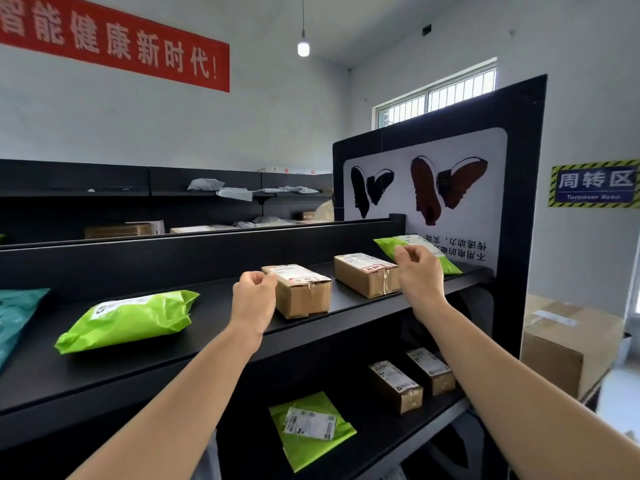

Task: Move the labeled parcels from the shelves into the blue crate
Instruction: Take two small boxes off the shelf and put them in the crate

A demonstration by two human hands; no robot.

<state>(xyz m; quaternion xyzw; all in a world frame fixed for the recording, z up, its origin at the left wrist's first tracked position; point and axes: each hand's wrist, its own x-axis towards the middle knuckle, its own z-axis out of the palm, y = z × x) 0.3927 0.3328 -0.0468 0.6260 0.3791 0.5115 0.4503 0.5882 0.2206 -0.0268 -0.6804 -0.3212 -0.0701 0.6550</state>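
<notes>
Two bare hands are hovering over the upper shelf (214, 344) in the middle of the frame. The left hand (254, 299) is curling into a loose fist with nothing visible inside it, just beside the near corner of the left cardboard box (299, 289); I cannot tell whether a fingertip is touching it. The right hand (419, 275) is sitting further right, fingers bent in front of the corner green mailer (388, 245), and I cannot tell whether they are pinching the mailer or only overlapping it. The right cardboard box (363, 273) is lying between the two hands, apart from the left one. At the left of this shelf a big green mailer (128, 318) is lying label-up, with a teal mailer (17, 313) showing at the frame's left edge. On the lower shelf (374, 419), lower right of centre, a flat green mailer (308, 431) is lying near two small boxes (394, 386) standing side by side. A shoe poster (426, 188) is covering the shelf's end panel, and a large carton (568, 344) is sitting at the far right.
</notes>
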